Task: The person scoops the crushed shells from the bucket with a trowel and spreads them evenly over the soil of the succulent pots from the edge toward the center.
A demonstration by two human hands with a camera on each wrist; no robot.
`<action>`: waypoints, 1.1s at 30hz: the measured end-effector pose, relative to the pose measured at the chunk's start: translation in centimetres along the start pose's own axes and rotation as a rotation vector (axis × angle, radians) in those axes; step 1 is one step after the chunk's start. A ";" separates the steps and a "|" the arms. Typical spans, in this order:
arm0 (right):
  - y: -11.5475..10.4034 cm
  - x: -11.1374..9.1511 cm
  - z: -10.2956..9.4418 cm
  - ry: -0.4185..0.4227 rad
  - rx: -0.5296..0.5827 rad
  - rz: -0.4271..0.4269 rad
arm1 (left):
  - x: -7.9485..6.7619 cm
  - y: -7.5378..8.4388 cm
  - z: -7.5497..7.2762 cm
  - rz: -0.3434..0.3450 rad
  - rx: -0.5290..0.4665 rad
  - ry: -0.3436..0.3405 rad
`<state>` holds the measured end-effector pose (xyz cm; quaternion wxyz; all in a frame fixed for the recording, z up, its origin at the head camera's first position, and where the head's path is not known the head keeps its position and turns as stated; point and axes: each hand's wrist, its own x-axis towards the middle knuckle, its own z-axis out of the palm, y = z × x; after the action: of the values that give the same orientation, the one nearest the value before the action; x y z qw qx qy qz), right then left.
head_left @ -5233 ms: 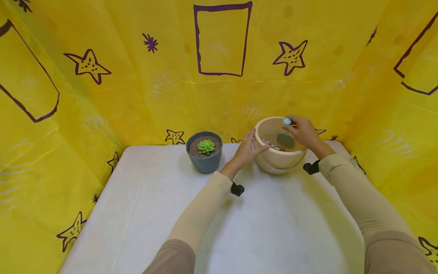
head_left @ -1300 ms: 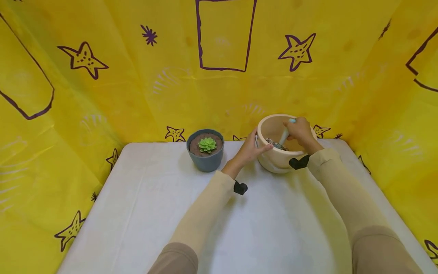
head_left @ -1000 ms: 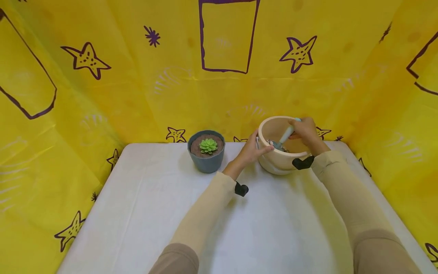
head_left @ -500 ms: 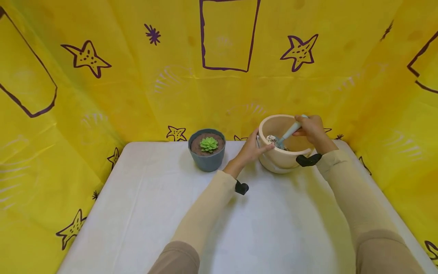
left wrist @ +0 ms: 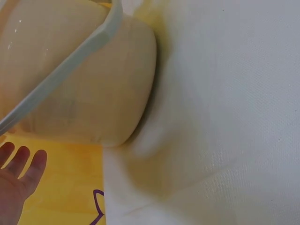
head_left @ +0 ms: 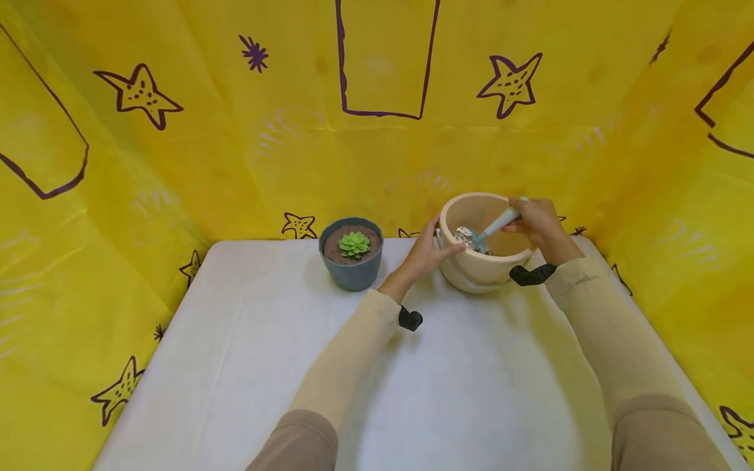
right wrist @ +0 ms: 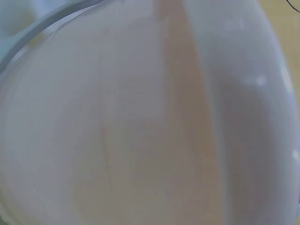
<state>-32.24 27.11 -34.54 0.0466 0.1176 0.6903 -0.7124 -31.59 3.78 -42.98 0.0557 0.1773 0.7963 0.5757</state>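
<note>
A cream bucket [head_left: 464, 269] stands at the back right of the table. My left hand [head_left: 425, 255] rests against its left side, thumb laid along the rim. In the left wrist view, extended fingers [left wrist: 33, 168] show beside the bucket wall [left wrist: 84, 103] and its pale bail handle [left wrist: 61, 72]. My right hand [head_left: 540, 222] grips the light blue handle of a small shovel [head_left: 499, 221], slanted down into the bucket. Its blade sits among whitish, shredded-looking pieces [head_left: 464, 234] heaped at the left inside. The bucket wall [right wrist: 131, 122] fills the right wrist view, hiding the right hand there.
Left of the bucket, a blue-grey pot [head_left: 351, 275] holds brown soil and a green succulent [head_left: 355, 244]. A white cloth covers the table [head_left: 459, 379]. Yellow patterned sheeting [head_left: 377, 157] rises directly behind and at both sides.
The shovel has gone from above the rim down into the bucket, and its handle now leans right. Pale pieces have piled up at the left inside. The left hand keeps its place.
</note>
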 end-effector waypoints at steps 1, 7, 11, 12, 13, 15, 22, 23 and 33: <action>0.0 0.0 0.0 -0.002 -0.005 -0.003 | 0.0 0.0 0.0 -0.002 0.001 -0.001; 0.2 -0.2 -0.7 -0.023 0.063 0.010 | -0.3 -0.3 0.1 -0.025 0.021 0.000; 0.0 -0.2 -1.0 -0.042 0.151 0.053 | -0.4 -0.4 0.1 -0.041 0.019 0.001; 0.0 -0.2 -1.0 -0.047 0.168 0.059 | -0.4 -0.4 0.1 -0.043 0.021 0.001; -0.1 -0.2 -1.1 -0.048 0.181 0.062 | -0.4 -0.4 0.1 -0.040 0.020 0.001; -0.3 -0.2 -1.2 -0.049 0.229 0.064 | -0.3 -0.4 0.0 -0.032 0.025 0.000; -0.5 -0.2 -1.7 -0.040 0.245 0.039 | -0.4 -0.1 -0.1 -0.017 0.041 -0.004; -0.5 -0.2 -1.7 -0.036 0.248 0.038 | -0.4 -0.1 -0.1 -0.018 0.044 -0.002; -0.4 -0.5 -1.4 0.032 0.271 0.017 | -0.1 -0.1 0.0 -0.005 0.042 -0.005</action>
<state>-31.68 28.51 -34.00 0.0254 0.1402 0.5875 -0.7966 -31.49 3.71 -43.09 0.0555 0.1779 0.8085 0.5582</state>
